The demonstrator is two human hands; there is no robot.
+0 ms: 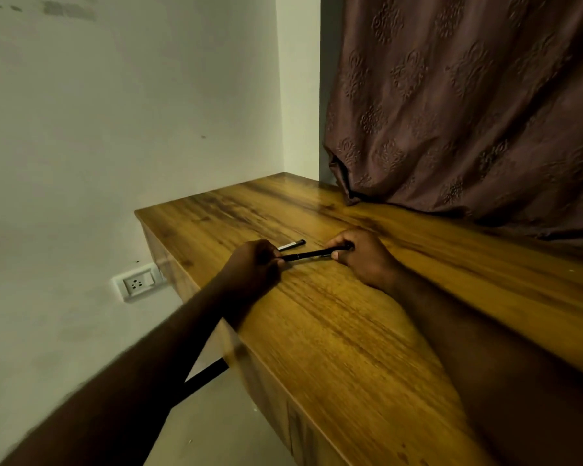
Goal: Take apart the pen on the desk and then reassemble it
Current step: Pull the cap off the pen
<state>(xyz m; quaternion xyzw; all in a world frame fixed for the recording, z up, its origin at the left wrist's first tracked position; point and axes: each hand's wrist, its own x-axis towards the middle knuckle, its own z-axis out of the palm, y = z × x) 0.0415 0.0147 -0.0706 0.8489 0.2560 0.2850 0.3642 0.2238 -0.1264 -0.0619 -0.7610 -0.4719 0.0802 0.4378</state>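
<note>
Black pen [308, 254] crosswise over desk [350, 331], its ends in fingers of left hand [253, 267] and right hand [360, 257].

i see a wooden tabletop [337, 334] with streaky grain. a short white-and-black pen piece [292, 245] lies on it, and a brown curtain [468, 112] rests on its far edge.

Brown patterned curtain [468, 95] hangs right; white wall socket [138, 283] low left.
</note>
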